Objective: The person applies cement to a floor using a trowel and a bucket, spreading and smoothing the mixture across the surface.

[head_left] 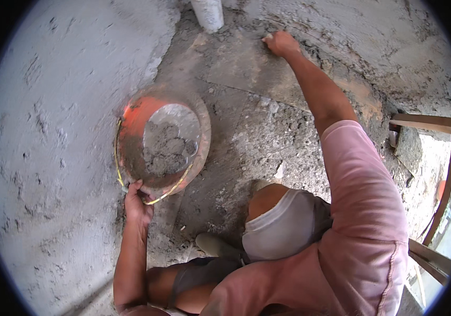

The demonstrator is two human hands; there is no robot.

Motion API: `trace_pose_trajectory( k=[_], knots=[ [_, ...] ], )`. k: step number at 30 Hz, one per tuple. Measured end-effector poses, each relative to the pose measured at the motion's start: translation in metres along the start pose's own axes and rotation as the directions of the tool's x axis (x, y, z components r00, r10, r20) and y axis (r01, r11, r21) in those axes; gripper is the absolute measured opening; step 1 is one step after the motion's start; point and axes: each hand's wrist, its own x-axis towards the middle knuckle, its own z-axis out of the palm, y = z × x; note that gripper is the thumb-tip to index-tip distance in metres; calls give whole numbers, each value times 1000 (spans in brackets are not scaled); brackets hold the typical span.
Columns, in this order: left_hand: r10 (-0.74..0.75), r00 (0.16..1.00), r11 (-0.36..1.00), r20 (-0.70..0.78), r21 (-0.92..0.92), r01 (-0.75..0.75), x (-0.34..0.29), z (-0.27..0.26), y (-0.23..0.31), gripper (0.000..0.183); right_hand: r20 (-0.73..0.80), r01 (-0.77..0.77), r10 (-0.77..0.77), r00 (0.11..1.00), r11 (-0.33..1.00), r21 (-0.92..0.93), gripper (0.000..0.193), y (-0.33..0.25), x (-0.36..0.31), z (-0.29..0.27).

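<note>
An orange bucket [133, 118] smeared with grey mortar stands at the left, against the wall. Wet grey mortar [168, 150] lies in its bottom, and a thin yellowish handle [175, 185] hangs over its near side. My left hand [139, 206] is closed on the bucket's near rim, thumb on top, next to the handle. Far ahead, my right arm is stretched out low to the floor by the far wall. My right hand [283, 44] is closed there; a small pale bit shows at its fingers, too small to name.
A rough plastered wall [56, 131] rises at the left, another [373, 42] at the far right. A white pipe [208, 15] stands at the back. Crumbled mortar [267, 142] covers the floor [230, 121]. Wooden bars [431, 124] frame an opening at the right.
</note>
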Motion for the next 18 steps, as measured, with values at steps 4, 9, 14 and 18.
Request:
trace_pose_trajectory(
  k=[4,9,14,18],
  knots=[
    [-23,998,993,58,113,17,-13,12,9,21,-138,39,-38,990,999,8,60,13,-24,-5],
    [-6,999,999,47,53,3,3,-6,2,24,-227,362,-360,905,932,-34,48,-51,-120,-81],
    [83,995,992,56,94,-88,-14,5,10,26,8,728,-759,651,621,-292,28,-166,-190,-161],
    [138,984,966,113,205,-159,-16,2,15,33,264,831,-866,425,257,-494,25,-264,-201,-162]
  ],
)
